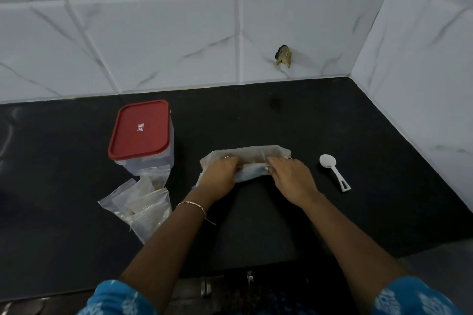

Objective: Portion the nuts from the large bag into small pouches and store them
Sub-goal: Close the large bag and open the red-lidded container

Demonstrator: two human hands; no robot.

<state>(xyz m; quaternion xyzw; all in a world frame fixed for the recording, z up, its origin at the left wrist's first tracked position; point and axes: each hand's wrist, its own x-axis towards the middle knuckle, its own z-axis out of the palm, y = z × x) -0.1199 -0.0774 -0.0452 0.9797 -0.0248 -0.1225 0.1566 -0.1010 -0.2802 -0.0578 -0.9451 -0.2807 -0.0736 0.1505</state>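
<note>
Setting: dark table [256, 115] in a corner of white tiled wall [179, 33], seen from above by a head-worn camera
Large bag: large bag [258, 153] lying in the middle of the table, pale and see-through, long side running left to right, reddish-brown contents faintly visible inside
Left hand: left hand [217, 174] on the left half of the bag, fingers [227, 162] curled over a fold and gripping it
Right hand: right hand [291, 178] on the right half, bent over the same fold with thumb tucked under, gripping too
Small pouches: loose heap of small pouches [143, 202] to the left, apart from the bag
Box: clear box [143, 133] with red lid shut, just behind the heap
Spoon: white spoon [332, 169] lying right of the bag, near but not touching
Step in hand: probably working the bag's mouth, either unrolling to open or rolling to close; hard to say which
Next move: if opening, spreading the mouth wide without spilling, then reaching for the spoon and one pouch; if closing, lifting the red lid for storing
Hard to make out: fill of the pouches, contents of the box, fingertips lost in plastic folds, front edge of the table cut off behind arms and blue sleeves
</note>
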